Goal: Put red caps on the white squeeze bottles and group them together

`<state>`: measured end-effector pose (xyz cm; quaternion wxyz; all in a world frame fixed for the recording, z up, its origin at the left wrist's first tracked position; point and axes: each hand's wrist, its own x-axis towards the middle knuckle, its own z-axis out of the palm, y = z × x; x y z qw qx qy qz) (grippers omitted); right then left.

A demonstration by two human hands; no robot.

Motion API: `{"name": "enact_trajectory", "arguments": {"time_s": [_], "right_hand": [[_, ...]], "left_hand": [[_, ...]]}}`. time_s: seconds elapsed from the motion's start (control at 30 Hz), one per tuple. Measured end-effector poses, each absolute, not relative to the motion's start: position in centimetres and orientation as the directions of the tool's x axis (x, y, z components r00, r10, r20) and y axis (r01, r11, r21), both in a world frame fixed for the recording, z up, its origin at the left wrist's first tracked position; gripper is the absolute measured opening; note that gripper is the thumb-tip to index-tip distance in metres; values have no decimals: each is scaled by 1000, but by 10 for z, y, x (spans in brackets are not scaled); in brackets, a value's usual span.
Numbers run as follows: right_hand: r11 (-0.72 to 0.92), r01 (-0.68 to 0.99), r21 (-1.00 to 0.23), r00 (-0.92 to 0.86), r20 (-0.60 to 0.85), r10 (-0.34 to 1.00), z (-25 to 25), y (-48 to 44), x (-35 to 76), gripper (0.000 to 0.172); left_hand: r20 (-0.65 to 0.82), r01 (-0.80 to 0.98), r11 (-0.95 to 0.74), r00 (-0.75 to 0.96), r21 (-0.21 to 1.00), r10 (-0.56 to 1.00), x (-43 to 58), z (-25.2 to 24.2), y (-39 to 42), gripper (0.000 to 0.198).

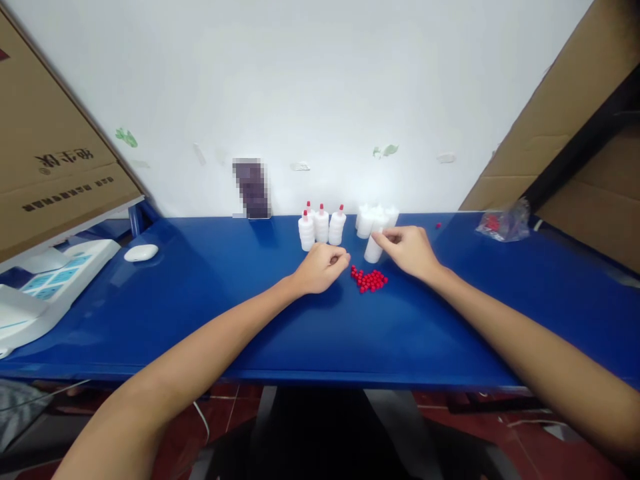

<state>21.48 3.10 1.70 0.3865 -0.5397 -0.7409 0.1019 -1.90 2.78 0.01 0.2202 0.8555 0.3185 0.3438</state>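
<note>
My right hand (410, 250) grips a small white bottle without a cap (373, 249) that stands on the blue table (320, 327). My left hand (323, 267) rests closed in a loose fist just left of a pile of several small red caps (370, 279); whether it holds anything is hidden. Behind my left hand stand three white bottles with red caps (321, 227). More uncapped white bottles (376, 218) are grouped behind my right hand.
A clear bag with red caps (503, 223) lies at the far right, a lone red cap (439, 226) near it. A white mouse-like object (141, 253) and a white device (45, 287) sit at the left. Cardboard boxes (50, 160) flank both sides.
</note>
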Motion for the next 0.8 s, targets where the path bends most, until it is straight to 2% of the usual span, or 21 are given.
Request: {"name": "enact_trajectory", "arguments": {"time_s": [0.07,0.17,0.37,0.5,0.8], "right_hand": [[401,714,-574,-114,470,876,16,31,213,47],[412,705,-577,-105,490,865,14,31,211,45],[418,685,-597,-99,492,865,10,34,211,43],[420,688,-592,-107,489,865,7,36,211,42],[436,680,-589,-158,464,872,6,38,213,45]], "left_hand": [[429,375,-694,580,615,693,-18,1,25,31],[438,346,-750,644,564,627,-18,1,23,12],[344,385,-789,744,480,573,-20,-1,24,37],[312,403,-805,771,434,555,-19,0,24,34],[348,376,-822,771,427,533,-19,-3,27,26]]}}
